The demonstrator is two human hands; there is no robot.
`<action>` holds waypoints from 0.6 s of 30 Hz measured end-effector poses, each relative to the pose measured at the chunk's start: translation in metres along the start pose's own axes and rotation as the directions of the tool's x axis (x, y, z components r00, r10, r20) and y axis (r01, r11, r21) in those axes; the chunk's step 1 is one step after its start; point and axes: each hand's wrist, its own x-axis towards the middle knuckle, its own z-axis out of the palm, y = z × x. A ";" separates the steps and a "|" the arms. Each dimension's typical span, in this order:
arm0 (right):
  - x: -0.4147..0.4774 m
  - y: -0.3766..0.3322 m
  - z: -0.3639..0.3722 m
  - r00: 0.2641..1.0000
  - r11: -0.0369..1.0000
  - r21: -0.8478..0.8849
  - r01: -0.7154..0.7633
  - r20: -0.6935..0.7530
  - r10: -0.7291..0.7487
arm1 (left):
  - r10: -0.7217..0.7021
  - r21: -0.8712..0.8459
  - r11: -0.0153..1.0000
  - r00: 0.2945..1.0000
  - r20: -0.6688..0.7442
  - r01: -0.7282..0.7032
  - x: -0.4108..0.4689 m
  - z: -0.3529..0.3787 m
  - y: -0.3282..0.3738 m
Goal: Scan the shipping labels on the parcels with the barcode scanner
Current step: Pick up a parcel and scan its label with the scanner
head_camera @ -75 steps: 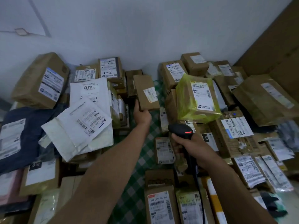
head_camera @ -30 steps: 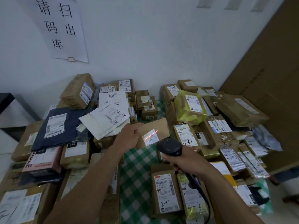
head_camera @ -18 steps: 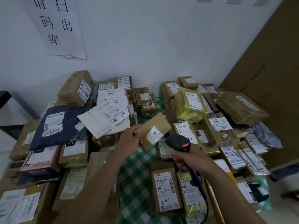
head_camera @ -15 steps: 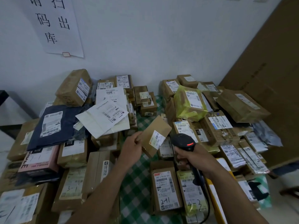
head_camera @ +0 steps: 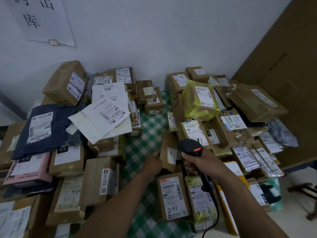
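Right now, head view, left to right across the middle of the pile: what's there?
Navy mailer → white mailer → green checked cloth → left hand → small brown parcel it grips → barcode scanner in the right hand → long brown parcel → cardboard sheet.

- On the table (head_camera: pixel 145 134), the left pile (head_camera: pixel 96 179) of parcels runs along the left edge and the right pile (head_camera: pixel 229 133) along the right edge, with a bare strip between.
- Over that strip, the left hand (head_camera: pixel 152 163) holds a small parcel (head_camera: pixel 169 152), just left of the scanner (head_camera: pixel 190 148) in the right hand (head_camera: pixel 199 163).
- The parcel marked 2-41 (head_camera: pixel 173 196) lies before them, toward the front edge.
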 end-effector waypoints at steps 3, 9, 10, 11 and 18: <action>0.008 0.002 -0.001 1.000 0.999 -0.023 -0.023 -0.002 0.022 | -0.027 0.145 0.989 1.000 0.009 0.025 0.014 0.003 -0.003; 0.019 0.002 -0.002 1.000 1.000 0.004 -0.027 0.003 0.027 | 0.045 0.446 0.893 0.998 0.045 -0.060 0.036 0.006 -0.007; 0.020 0.001 -0.002 1.000 1.000 0.002 -0.030 0.002 0.030 | 0.062 0.463 0.884 0.997 0.037 -0.072 0.037 0.006 -0.006; 0.021 0.001 -0.003 1.000 1.000 -0.001 -0.031 0.007 0.031 | 0.077 0.493 0.865 0.996 0.051 -0.092 0.037 0.005 -0.004; 0.033 -0.022 -0.018 0.999 0.997 0.079 0.017 0.029 -0.019 | 0.411 0.343 0.867 0.908 -0.078 -0.363 0.038 -0.005 0.031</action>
